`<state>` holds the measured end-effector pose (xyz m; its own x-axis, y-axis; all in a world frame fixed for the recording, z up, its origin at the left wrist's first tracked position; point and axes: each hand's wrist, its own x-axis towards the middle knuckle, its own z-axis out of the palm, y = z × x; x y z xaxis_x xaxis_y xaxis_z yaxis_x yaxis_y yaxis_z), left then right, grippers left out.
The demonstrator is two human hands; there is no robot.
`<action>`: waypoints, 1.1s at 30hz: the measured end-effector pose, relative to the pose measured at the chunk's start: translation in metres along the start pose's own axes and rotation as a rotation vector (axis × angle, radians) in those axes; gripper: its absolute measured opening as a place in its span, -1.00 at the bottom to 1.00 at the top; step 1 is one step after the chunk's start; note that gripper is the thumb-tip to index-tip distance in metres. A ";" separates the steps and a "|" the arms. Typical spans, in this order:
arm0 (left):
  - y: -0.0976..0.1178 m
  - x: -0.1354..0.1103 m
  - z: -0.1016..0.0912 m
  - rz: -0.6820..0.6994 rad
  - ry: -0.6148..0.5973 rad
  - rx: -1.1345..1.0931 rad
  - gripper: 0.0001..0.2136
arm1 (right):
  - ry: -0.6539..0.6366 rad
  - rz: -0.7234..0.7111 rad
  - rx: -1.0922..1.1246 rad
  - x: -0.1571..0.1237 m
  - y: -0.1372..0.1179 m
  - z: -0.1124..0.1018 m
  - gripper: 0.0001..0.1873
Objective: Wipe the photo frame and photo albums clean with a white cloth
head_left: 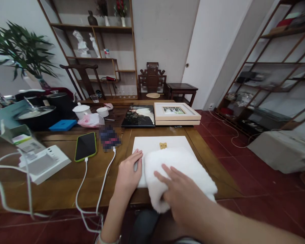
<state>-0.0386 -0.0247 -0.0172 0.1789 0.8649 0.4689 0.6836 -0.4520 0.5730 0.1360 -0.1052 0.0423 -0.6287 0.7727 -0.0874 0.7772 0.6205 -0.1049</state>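
A flat white rectangular board-like item (147, 143) with a small gold animal-shaped mark (162, 145) lies on the wooden table before me. On its left edge rests my left hand (129, 171), fingers stretched and laid together, with no object in its grasp. A thick, fluffy white towel (185, 161), folded into a bundle, covers much of the item's right and near part. My right hand (176, 189) is on the bundle, two fingers extended over the top and the others curled into its near fold. Part of the towel hangs past the table's front edge.
Behind lie a dark photo panel (139, 116) and stacked pale frames (177, 118). Leftward are a phone (85, 146) on a white cable, a blurred-out device (109, 137), an opened white box (45, 164), a blue box (63, 125) and a pan (37, 113).
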 end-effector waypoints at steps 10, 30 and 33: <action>0.004 -0.001 -0.001 -0.009 0.145 -0.007 -0.76 | 0.136 0.175 -0.136 0.092 0.076 -0.018 -0.62; -0.002 -0.003 -0.001 -0.114 0.089 0.103 -0.74 | 0.158 0.129 -0.086 0.045 0.060 -0.011 -0.62; -0.003 -0.003 -0.001 -0.121 0.104 0.112 -0.74 | 0.201 0.093 -0.097 0.074 0.070 -0.007 -0.62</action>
<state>-0.0422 -0.0263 -0.0195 0.0199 0.8816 0.4716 0.7715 -0.3136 0.5536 0.1445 -0.0035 0.0351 -0.5439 0.8321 0.1081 0.8365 0.5479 -0.0090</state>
